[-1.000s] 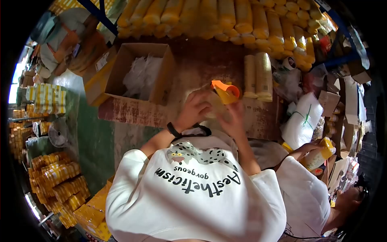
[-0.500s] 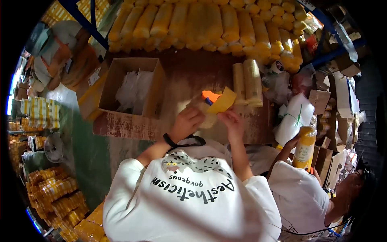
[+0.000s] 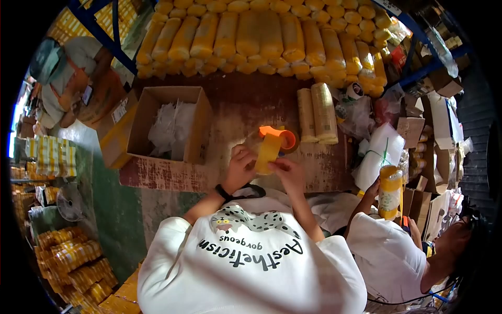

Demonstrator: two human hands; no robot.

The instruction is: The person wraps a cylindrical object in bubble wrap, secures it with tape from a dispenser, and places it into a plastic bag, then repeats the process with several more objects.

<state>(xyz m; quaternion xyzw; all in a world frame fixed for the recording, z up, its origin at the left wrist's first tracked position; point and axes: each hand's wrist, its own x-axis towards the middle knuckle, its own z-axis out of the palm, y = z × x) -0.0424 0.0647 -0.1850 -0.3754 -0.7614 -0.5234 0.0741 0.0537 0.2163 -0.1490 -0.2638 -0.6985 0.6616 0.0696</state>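
Note:
A strip of yellow packing tape (image 3: 268, 153) stretches toward me from an orange tape dispenser (image 3: 270, 130) at the middle of the table. My right hand (image 3: 289, 176) is closed, its fingertips pinching the near right corner of the strip. On the other side, my left hand (image 3: 241, 166) has curled fingers at the strip's left edge, and a dark band circles that wrist. Part of the dispenser is hidden behind the tape. Two upright yellowish rolls (image 3: 325, 112) stand right of the dispenser.
An open cardboard box (image 3: 201, 125) with clear plastic inside sits left on the worn table (image 3: 230, 112). Yellow wrapped rolls (image 3: 251, 36) are stacked along the back. At right, a co-worker (image 3: 387, 248) holds a yellow wrapped cylinder (image 3: 390, 193). Another person (image 3: 73, 78) is at far left.
The tape strip has swung from the dispenser's right side to hang toward me. My right hand has moved left and nearer my body, and my left hand is now beside the strip.

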